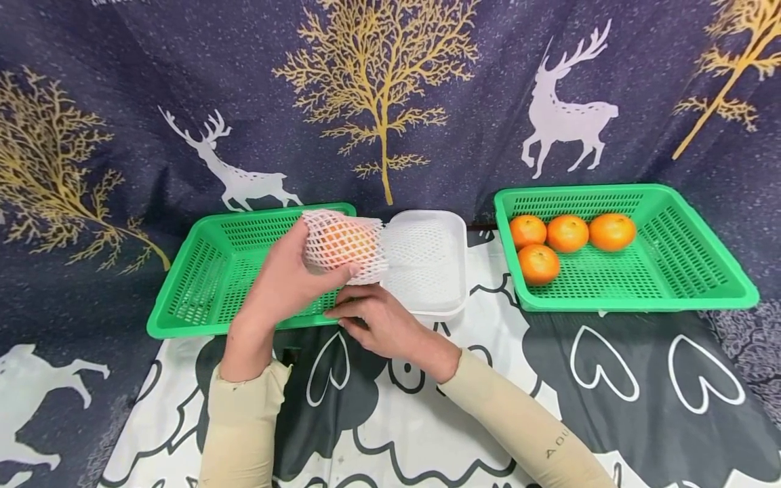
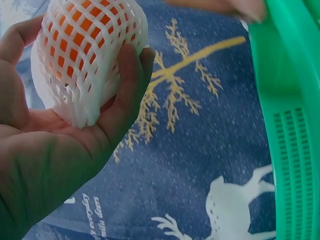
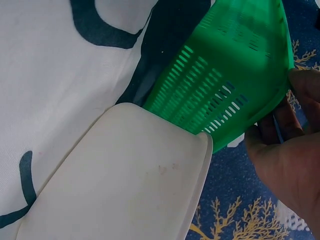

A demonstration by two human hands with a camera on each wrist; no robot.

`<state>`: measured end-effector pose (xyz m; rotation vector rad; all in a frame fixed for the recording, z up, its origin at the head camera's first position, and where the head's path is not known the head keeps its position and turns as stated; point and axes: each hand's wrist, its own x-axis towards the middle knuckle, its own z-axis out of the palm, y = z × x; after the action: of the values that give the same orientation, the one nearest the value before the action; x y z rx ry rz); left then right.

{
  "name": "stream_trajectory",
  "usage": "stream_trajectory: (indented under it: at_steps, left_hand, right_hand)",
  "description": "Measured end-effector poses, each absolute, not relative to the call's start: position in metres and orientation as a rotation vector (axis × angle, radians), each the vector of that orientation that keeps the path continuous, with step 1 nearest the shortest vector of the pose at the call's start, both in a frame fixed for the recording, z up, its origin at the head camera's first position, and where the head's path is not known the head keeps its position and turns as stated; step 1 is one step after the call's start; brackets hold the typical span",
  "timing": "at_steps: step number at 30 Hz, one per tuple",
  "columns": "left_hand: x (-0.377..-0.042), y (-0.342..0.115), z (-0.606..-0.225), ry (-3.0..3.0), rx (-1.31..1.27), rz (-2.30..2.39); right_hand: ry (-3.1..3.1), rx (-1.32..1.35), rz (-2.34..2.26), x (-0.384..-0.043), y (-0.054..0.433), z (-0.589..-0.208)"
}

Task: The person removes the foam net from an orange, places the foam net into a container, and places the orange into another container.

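My left hand (image 1: 277, 288) holds an orange (image 1: 349, 244) wrapped in a white foam net sleeve (image 1: 314, 230), above the right end of the left green basket (image 1: 201, 271). In the left wrist view, fingers and thumb curl round the netted fruit, and the sleeve's gathered end (image 2: 80, 112) lies against the palm. Lower and to the right, my right hand (image 1: 387, 322) grips the basket's near right rim, as the right wrist view shows with the fingers (image 3: 305, 82) at the edge. No fruit shows in the visible part of that basket.
Right of the left basket stands a white plastic box (image 1: 427, 288) with foam net sleeves (image 1: 421, 240) inside. A second green basket (image 1: 647, 298) at the right holds several oranges (image 1: 567, 234). A patterned cloth (image 1: 439, 434) covers the table; a dark curtain (image 1: 439, 163) hangs behind.
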<state>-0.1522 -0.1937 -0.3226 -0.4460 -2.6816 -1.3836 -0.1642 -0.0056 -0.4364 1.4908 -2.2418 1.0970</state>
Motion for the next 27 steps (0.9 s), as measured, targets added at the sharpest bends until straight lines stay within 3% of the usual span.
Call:
stream_trajectory:
  at_steps: [27]
  left_hand:
    - [-0.141, -0.154, -0.334, -2.507, -0.787, -1.679]
  right_hand:
    - [-2.420, 1.282, 1.009, -0.153, 0.000, -0.439]
